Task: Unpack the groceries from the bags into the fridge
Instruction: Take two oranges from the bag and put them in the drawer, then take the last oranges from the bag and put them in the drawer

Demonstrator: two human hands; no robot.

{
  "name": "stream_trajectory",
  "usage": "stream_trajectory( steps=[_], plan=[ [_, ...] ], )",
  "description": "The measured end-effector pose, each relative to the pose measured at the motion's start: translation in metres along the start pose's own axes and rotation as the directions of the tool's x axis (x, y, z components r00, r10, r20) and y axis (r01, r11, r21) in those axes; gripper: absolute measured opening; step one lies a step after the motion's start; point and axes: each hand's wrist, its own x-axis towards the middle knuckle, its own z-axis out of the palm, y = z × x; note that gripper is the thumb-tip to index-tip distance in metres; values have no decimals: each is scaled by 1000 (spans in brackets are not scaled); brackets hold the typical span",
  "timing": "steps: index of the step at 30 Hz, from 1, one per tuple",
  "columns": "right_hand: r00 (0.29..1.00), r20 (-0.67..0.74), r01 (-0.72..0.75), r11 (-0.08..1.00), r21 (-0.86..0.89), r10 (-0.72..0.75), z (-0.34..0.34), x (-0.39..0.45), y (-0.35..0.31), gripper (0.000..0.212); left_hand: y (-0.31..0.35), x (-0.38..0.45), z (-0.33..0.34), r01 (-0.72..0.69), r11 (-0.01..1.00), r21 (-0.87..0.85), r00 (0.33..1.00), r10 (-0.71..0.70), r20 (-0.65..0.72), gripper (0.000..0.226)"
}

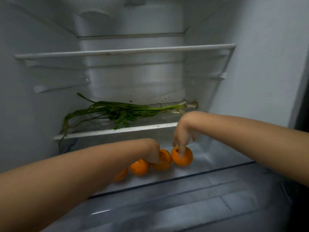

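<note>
Steadying oranges on the fridge's lower shelf, the left hand grips one while the right hand's straight fingertip touches another; released carelessly, they could roll forward.

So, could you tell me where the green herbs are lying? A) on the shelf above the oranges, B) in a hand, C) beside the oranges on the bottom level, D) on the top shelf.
A: the herbs lie on the shelf just above the oranges.
</note>
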Motion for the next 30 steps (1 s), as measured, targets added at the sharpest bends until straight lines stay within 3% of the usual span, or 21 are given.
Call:
stream_trajectory(
  steps=[3, 5, 7, 9, 11, 17, 20, 23, 26, 30],
  plan=[
    [999, -14, -33, 999, 20, 34, -1, -28, -1, 72, -4, -27, -12, 38, 998, 49, 999, -37, -37, 45],
    [991, -130, 27, 1000, 12, -26, 3, -55, -3, 64, -6, -54, -19, 92, 994, 54, 989, -84, -125, 39],
    [940, -314, 121, 990, -72, -137, 11, -85, -7, 52, -8, -84, -21, 160, 987, 28, 963, -150, -223, 35],
    [826, -503, 174, 964, -202, -255, 27, -112, -13, 44, -9, -112, -16, 219, 975, -36, 929, -220, -298, 34],
    [668, -664, 219, 941, -257, -337, 48, -135, -18, 38, -7, -144, -5, 278, 945, -172, 868, -324, -376, 31],
    [204, -901, 530, 817, -228, -384, 128, -171, -54, 31, 30, -251, 60, 406, 817, -409, 563, -577, -592, 29],
    [61, -936, 666, 713, -220, -346, 178, -184, -87, 28, 45, -299, 107, 459, 763, -456, 530, -646, -549, 31],
    [-30, -873, 724, 592, -354, -486, 228, -196, -129, 31, 53, -350, 160, 581, 715, -388, 561, -698, -445, 30],
    [-20, -768, 766, 484, -423, -640, 278, -217, -185, 29, 50, -414, 226, 690, 610, -388, 525, -792, -312, 36],
    [-21, -632, 842, 327, -429, -774, 342, -244, -283, 42, 48, -504, 315, 812, 477, -336, 460, -878, -136, 28]
  ],
)
